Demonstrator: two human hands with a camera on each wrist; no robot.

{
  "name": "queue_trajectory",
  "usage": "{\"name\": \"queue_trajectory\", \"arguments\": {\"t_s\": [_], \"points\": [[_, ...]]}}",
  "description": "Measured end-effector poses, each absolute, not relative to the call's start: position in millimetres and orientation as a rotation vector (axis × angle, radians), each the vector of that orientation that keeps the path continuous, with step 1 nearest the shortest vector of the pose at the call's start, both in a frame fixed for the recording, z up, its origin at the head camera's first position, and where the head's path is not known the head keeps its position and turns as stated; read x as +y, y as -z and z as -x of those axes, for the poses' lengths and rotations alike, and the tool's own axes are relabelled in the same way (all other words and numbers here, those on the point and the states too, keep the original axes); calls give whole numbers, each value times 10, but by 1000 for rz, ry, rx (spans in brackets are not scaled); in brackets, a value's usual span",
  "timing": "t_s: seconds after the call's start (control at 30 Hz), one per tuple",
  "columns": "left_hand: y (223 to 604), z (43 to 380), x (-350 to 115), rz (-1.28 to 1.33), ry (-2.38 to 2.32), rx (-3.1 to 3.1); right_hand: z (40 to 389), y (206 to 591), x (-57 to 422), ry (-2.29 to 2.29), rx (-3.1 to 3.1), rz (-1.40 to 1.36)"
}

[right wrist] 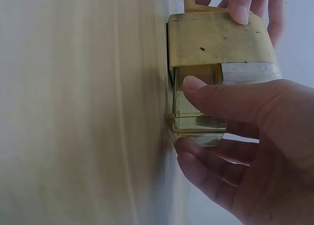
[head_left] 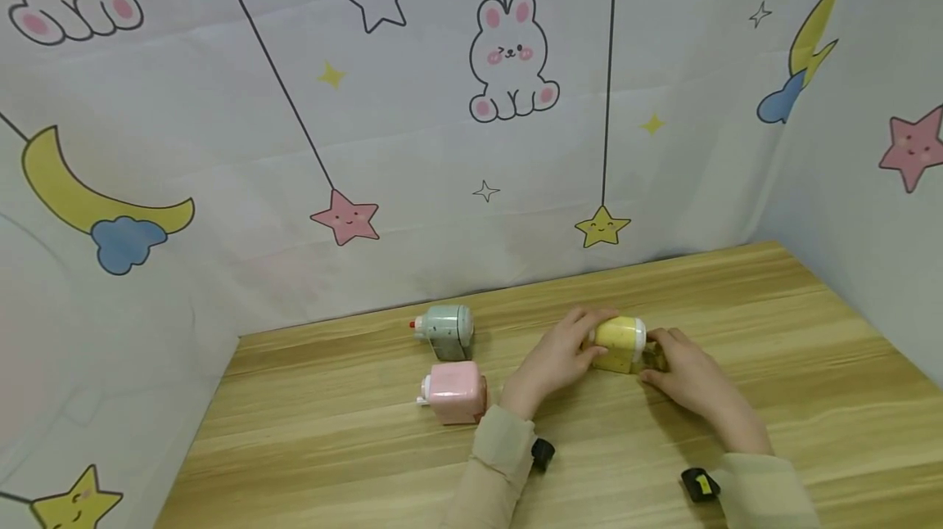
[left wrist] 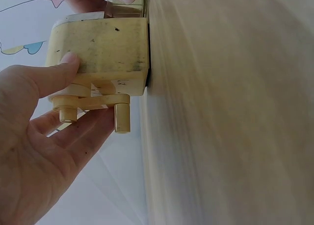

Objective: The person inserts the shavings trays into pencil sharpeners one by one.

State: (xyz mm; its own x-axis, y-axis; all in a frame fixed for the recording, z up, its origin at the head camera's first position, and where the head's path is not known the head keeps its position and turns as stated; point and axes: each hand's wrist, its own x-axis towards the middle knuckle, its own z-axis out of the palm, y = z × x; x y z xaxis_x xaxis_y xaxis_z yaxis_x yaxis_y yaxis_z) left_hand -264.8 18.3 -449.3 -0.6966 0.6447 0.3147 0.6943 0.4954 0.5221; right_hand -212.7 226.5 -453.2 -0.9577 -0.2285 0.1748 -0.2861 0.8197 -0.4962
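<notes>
A yellow crank pencil sharpener [head_left: 620,341] stands on the table, its crank [left wrist: 98,103] on the side toward my left palm. My left hand [head_left: 556,361] grips the sharpener's body, with the thumb on the near face and the other fingers behind. From the opposite end a clear shavings drawer [right wrist: 198,124] sticks partway out. My right hand [head_left: 688,377] pinches that drawer between thumb and fingers. Whether shavings lie inside is hard to tell.
Left of my left hand, a pink pencil sharpener [head_left: 455,391] and a grey-green one [head_left: 449,331] are on the wooden table [head_left: 331,414]. A white printed cloth [head_left: 427,144] hangs behind the table and along its sides.
</notes>
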Motion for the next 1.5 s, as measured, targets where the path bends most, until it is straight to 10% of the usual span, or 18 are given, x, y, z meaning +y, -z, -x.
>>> {"name": "queue_trajectory", "arguments": {"t_s": [1.5], "points": [[4508, 2635, 223, 1150, 978, -2663, 2162, 4552, 2246, -1041, -2867, -369]]}}
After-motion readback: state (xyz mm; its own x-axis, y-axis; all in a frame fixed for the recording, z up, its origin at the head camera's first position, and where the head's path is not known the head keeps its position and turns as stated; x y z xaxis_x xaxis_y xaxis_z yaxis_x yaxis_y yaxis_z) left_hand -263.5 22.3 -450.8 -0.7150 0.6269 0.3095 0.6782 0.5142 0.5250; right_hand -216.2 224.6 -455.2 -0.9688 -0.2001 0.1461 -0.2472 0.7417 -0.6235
